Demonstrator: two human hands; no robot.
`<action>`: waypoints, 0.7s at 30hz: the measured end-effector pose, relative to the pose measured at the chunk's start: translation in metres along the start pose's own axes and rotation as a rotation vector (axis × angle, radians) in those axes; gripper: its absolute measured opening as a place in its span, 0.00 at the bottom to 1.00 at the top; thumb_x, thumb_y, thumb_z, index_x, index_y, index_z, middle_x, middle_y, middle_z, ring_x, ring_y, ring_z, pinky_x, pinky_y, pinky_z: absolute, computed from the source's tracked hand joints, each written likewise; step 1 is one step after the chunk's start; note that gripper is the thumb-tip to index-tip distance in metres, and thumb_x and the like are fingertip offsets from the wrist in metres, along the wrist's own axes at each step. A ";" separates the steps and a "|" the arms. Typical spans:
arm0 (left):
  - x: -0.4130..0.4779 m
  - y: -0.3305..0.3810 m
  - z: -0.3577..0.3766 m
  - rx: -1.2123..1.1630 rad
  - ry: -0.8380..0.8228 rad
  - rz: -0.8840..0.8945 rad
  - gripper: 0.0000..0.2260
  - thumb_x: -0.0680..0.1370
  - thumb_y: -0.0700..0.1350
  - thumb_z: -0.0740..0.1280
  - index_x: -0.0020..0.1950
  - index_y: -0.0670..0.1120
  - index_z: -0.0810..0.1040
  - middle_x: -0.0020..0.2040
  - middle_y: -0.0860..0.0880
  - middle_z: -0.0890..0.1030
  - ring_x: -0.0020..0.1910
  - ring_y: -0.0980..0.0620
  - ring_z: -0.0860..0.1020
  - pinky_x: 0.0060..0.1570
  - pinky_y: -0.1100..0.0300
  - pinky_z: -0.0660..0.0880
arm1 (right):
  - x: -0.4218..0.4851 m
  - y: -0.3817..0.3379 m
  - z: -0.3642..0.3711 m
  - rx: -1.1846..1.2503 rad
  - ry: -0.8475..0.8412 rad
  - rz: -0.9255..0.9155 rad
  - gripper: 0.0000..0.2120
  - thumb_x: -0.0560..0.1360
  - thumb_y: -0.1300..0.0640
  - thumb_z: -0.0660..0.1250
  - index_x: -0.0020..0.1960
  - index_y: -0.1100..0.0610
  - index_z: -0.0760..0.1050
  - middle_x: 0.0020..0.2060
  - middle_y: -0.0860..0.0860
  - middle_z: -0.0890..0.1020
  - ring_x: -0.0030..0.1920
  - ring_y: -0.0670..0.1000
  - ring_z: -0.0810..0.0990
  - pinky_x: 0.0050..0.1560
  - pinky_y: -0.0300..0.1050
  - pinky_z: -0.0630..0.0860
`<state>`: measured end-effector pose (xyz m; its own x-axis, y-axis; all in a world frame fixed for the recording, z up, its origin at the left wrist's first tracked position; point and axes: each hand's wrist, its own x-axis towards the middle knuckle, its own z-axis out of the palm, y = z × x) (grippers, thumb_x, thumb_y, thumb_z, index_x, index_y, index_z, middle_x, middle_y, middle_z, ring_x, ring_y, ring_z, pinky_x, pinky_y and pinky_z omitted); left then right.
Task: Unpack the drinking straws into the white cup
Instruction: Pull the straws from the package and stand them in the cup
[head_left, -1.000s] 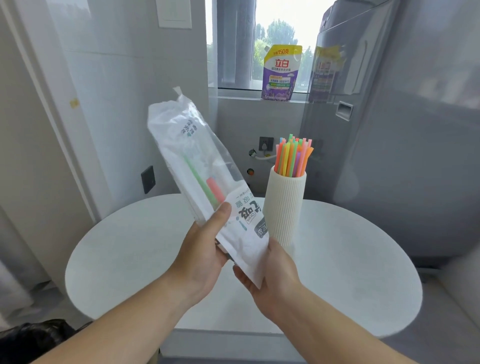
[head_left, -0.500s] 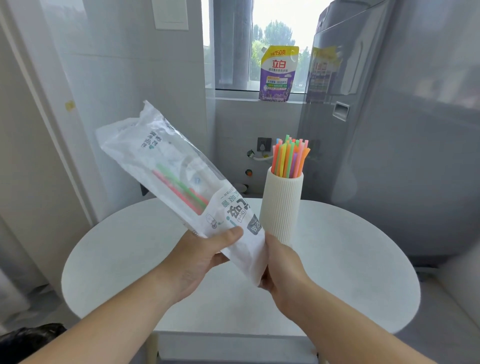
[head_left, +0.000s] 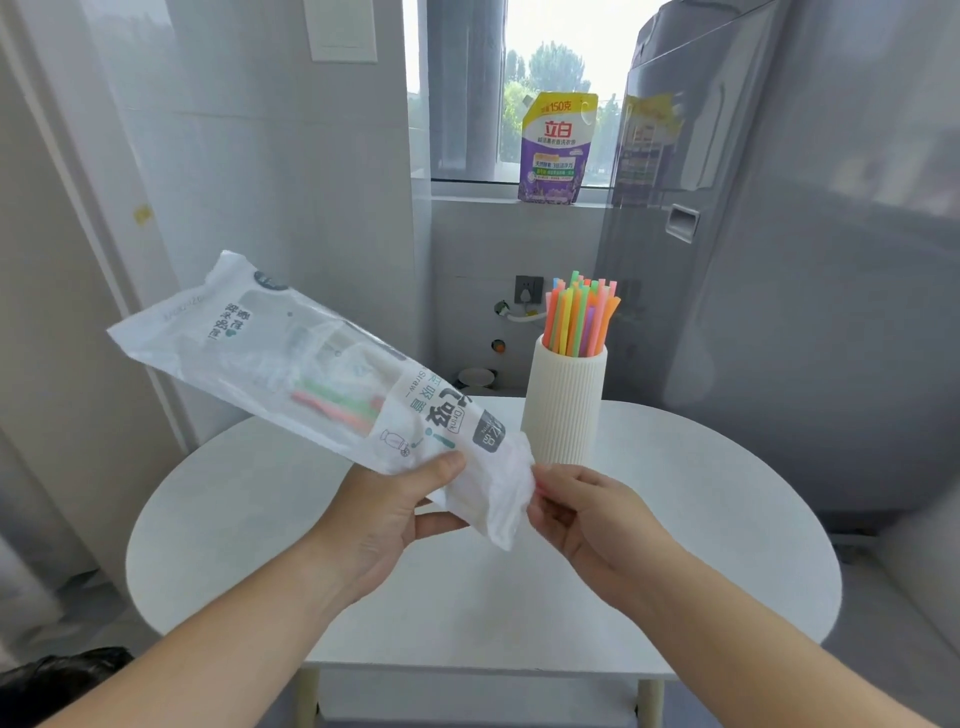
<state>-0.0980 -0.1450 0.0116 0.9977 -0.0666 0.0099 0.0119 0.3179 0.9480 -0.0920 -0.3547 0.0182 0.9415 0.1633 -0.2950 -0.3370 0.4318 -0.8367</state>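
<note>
L hand (head_left: 384, 519): thumb + fingers clamped on bag (head_left: 249, 353) near its low end, over table (head_left: 701, 545)
R hand (head_left: 592, 519): fingers bent at bag's mouth, tips partly behind plastic, can't tell if they pinch
Bag: tilted, top up-left; pink + green straws (head_left: 337, 408) inside, blurry
Cup (head_left: 563, 415): upright on table, more straws in it, bottoms hidden

Straws (head_left: 581, 322) crowd white cup (head_left: 563, 408) mouth, bare table (head_left: 701, 519) right of it
</note>
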 end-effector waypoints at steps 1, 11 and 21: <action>0.000 0.000 0.000 -0.019 -0.001 -0.002 0.18 0.72 0.43 0.76 0.62 0.52 0.84 0.62 0.45 0.86 0.60 0.41 0.84 0.50 0.42 0.84 | 0.000 -0.003 -0.002 0.063 -0.021 0.001 0.04 0.76 0.65 0.72 0.47 0.67 0.81 0.42 0.60 0.86 0.37 0.52 0.85 0.38 0.40 0.82; 0.004 0.001 0.003 -0.260 0.047 -0.042 0.19 0.72 0.41 0.75 0.63 0.49 0.83 0.60 0.45 0.87 0.54 0.44 0.87 0.43 0.49 0.85 | -0.004 -0.022 0.002 0.063 -0.008 -0.052 0.03 0.73 0.68 0.74 0.41 0.63 0.82 0.35 0.56 0.83 0.30 0.47 0.81 0.33 0.38 0.80; 0.004 0.001 0.009 -0.370 0.081 -0.076 0.23 0.72 0.39 0.74 0.67 0.47 0.81 0.61 0.45 0.87 0.53 0.46 0.87 0.40 0.53 0.85 | -0.010 -0.031 0.004 0.397 0.019 -0.038 0.05 0.74 0.66 0.74 0.50 0.62 0.80 0.35 0.54 0.83 0.32 0.47 0.78 0.32 0.36 0.78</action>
<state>-0.0945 -0.1536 0.0154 0.9949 -0.0329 -0.0949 0.0941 0.6357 0.7662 -0.0910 -0.3663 0.0489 0.9520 0.1256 -0.2790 -0.2758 0.7470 -0.6048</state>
